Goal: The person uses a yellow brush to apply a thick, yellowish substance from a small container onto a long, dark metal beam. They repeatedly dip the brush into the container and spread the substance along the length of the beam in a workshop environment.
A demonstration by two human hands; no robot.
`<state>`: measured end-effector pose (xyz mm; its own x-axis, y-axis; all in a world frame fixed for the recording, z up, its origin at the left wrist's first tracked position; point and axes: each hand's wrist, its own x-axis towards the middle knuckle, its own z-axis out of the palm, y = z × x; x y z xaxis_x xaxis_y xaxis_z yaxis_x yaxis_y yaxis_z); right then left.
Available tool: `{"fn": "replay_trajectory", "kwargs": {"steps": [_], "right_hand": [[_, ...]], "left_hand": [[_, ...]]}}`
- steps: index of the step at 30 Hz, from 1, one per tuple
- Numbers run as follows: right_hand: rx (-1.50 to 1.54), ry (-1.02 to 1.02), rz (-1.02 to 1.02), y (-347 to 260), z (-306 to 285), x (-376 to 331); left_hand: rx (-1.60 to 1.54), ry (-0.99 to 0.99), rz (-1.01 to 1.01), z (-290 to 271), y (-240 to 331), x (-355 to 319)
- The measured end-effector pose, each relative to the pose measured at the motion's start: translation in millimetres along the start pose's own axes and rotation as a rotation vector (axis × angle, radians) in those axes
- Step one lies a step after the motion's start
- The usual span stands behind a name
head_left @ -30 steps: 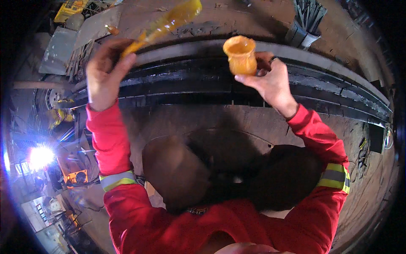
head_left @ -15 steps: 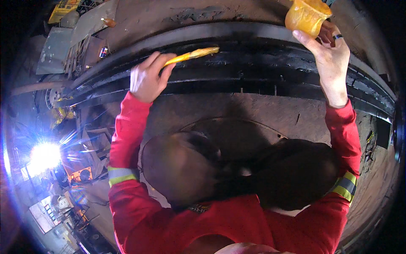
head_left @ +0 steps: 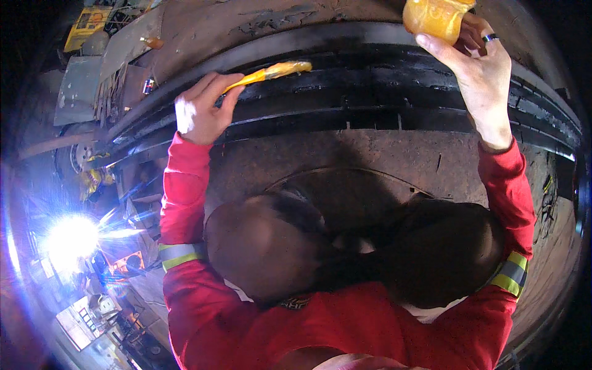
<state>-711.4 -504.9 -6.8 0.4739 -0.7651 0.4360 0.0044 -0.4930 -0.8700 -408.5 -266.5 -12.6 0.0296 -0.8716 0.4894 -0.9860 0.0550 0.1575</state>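
My left hand [head_left: 202,108] is closed around the yellow handle of a paintbrush [head_left: 271,72]. The brush points right, and its bristle end looks coated with something pale yellow. Behind and below it run long, dark, ridged metal beams [head_left: 376,83], partly coated in black; I cannot tell whether the bristles touch them. At the upper right, my right hand [head_left: 484,71] grips a yellow, smeared cup-like pot [head_left: 433,20] from below. The pot is cut off by the top edge of the view, and its contents are hidden.
A dazzling light [head_left: 73,239] glares at the left. Around it lie clutter, an orange box-like item [head_left: 128,264] and a white panel [head_left: 80,322]. Grey sheets [head_left: 79,89], a can [head_left: 148,86] and a brown bottle [head_left: 152,42] lie at the upper left. My knees [head_left: 265,246] are below the beams.
My left hand has shifted slightly left with the brush, which now shows more of its flat side. The right hand and pot have moved a little left and up. The view has shifted slightly.
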Motion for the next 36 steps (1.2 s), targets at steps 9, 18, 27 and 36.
{"fn": "replay_trajectory", "kwargs": {"steps": [9, 18, 27, 36], "right_hand": [[0.114, -0.001, 0.036, -24.5, 11.0, 2.2], [0.130, -0.047, 0.082, -46.0, 15.3, 2.6], [0.228, -0.012, 0.012, -16.1, 24.9, 2.0], [-0.044, -0.110, -0.063, -2.7, 11.1, -2.5]], "left_hand": [[0.009, 0.031, -0.064, 1.7, -4.2, -24.8], [0.019, 0.001, -0.038, 15.6, 28.1, 8.0], [0.008, -0.004, -0.090, 12.8, 30.9, -9.2], [0.140, 0.031, -0.285, -36.2, -13.5, -55.2]]}}
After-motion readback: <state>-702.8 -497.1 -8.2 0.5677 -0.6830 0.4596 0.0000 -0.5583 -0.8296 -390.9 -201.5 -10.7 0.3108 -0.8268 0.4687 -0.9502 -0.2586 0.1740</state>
